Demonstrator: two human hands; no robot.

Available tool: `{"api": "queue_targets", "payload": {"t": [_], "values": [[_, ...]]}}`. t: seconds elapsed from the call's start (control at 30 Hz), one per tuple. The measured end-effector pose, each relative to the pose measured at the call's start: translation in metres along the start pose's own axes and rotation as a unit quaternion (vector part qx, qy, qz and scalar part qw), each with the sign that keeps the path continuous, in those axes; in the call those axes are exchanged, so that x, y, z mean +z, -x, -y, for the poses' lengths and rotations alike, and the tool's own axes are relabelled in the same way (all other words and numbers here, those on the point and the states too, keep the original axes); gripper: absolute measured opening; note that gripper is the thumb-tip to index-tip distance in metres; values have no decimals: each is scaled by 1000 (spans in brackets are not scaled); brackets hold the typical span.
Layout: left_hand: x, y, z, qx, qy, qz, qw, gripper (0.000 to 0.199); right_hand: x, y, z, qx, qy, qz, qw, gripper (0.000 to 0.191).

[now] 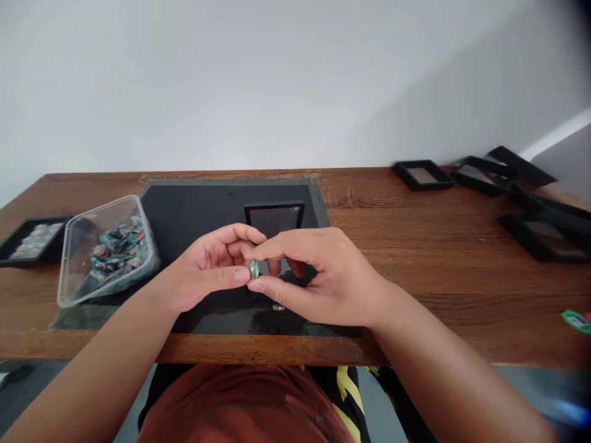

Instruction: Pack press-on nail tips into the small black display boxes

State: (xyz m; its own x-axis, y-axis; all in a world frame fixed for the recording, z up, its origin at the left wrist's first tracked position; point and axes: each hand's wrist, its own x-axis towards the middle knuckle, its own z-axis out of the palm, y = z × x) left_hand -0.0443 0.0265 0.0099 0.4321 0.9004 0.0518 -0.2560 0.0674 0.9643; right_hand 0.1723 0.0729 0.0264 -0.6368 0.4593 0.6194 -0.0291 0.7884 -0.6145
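A small shiny greenish piece (253,269) is pinched between both hands above the black mat (194,209). My left hand (212,267) holds it from the left with thumb and fingers. From the right, my right hand (314,271) grips it between thumb and index finger. Behind my hands a black frame (274,204) rests on the mat, partly hidden by my fingers. Below my right hand lies a tiny clear and brownish piece (278,307) on the mat.
A clear plastic box (64,264) with many small wrapped pieces stands at the left. Beside it is a black frame (9,255) with pale pieces inside. Several black frames (422,175) lie at the back right. A green object (576,321) is at the right edge.
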Motion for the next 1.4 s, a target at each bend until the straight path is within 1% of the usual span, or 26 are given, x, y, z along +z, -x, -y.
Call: {"api": "queue_targets", "payload": {"t": [0.13,0.3,0.53,0.63,0.83,1.13,1.3,1.4], "values": [[1,0,-1,-1,6,11,1000,34,-1,-1,1,1,-5,0,1000,20],[0,0,1,-2,25,26,999,37,-2,-1,3,-16,-30,6,999,20],[1,-1,-1,-6,67,70,995,46,-2,-1,5,-52,-76,20,996,11],[2,-1,-1,-5,69,69,995,47,-2,-1,6,-49,-78,26,995,11],[3,1,-2,-5,47,42,998,51,-1,1,9,-40,-82,32,995,12],[3,1,-3,-7,7,28,1000,59,0,1,10,-45,-60,39,996,13],[4,0,-4,-9,17,40,999,57,1,3,10,-46,-44,36,997,14],[4,0,-5,-12,27,51,998,54,1,3,11,-28,-33,42,998,13]]}}
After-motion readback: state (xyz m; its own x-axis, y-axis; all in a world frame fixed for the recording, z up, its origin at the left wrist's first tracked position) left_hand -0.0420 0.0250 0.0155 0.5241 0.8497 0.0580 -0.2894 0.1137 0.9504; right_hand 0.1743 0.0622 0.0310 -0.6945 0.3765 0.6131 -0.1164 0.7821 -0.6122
